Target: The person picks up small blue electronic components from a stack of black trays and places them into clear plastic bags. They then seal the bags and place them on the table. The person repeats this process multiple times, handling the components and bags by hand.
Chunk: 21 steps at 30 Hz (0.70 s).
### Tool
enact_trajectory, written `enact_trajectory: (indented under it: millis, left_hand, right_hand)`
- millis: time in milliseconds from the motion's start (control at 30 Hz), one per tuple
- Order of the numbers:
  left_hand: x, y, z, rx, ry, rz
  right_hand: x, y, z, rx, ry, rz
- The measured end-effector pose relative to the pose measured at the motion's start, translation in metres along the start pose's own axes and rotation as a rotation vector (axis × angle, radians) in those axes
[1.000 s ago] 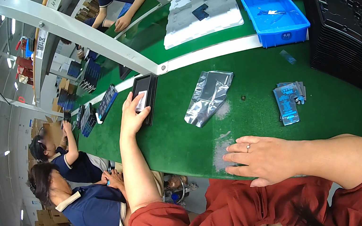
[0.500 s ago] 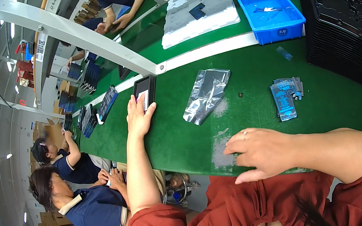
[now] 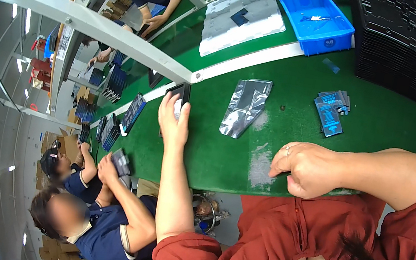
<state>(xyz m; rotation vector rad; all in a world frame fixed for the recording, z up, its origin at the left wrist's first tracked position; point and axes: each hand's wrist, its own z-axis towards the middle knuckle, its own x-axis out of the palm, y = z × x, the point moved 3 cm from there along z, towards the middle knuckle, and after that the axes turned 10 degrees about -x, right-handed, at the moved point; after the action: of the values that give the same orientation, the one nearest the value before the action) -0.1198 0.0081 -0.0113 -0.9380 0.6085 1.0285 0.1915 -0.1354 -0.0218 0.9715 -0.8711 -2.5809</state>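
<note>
My left hand lies over a flat, dark-framed rectangular item at the bench's far-left edge. Its fingers are stretched and the thumb stands apart; a pale panel shows between them. My right hand is curled closed above a worn grey patch near the front edge, and nothing shows in it. Between the hands, farther back, lies a clear plastic bag with a silvery sheen. Beyond my right hand is a small pile of flat black battery-like packs with blue print.
A tall stack of black trays stands back right, beside a blue bin. A white metal frame crosses at left. Boxed packs lie past my left hand. A co-worker sits close on the left, holding a dark flat piece.
My right hand has curled its fingers in. My left hand's fingers have shifted on the dark item. The near co-worker's hands have risen to the bench edge with a dark flat piece.
</note>
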Motion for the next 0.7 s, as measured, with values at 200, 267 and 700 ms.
enact_trajectory:
  millis: [200, 267, 700]
  left_hand:
    - [0.019, -0.086, 0.028, 0.084, 0.016, -0.383]
    - [0.026, -0.107, 0.035, 0.051, 0.052, -0.572]
    - [0.046, -0.122, 0.015, 0.099, 0.442, -1.054]
  right_hand:
    - [0.003, 0.001, 0.000, -0.064, 0.060, -0.028]
    - [-0.001, 0.004, 0.004, -0.103, 0.043, -0.042]
    - [-0.004, 0.002, 0.006, -0.017, -0.129, -0.093]
